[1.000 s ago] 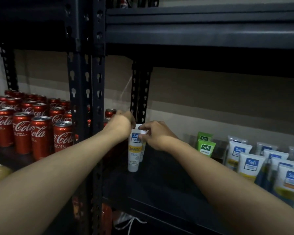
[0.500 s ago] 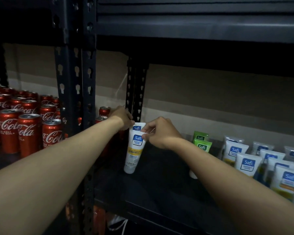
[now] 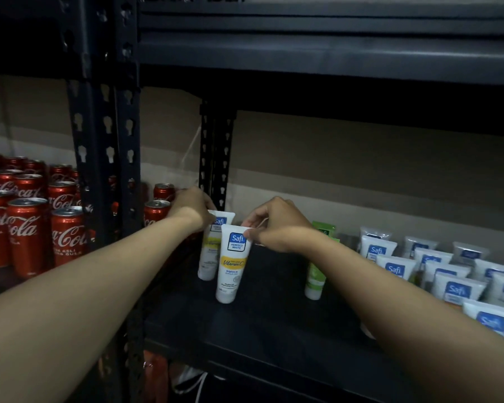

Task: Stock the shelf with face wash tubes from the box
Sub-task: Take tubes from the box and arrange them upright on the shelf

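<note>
The front tube (image 3: 233,263) of face wash, white with a yellow band, stands cap-down on the dark shelf (image 3: 274,330), its flat top edge pinched between the thumb and curled fingers (image 3: 256,221) of the right hand (image 3: 277,228). Just behind it and to its left stands the rear tube (image 3: 210,251), gripped at its top by the left hand (image 3: 191,207) – those fingers are mostly hidden behind the hand. A green tube (image 3: 314,277) and rows of white tubes (image 3: 451,289) stand to the right – red cola cans (image 3: 26,234) fill the bay to the left.
</note>
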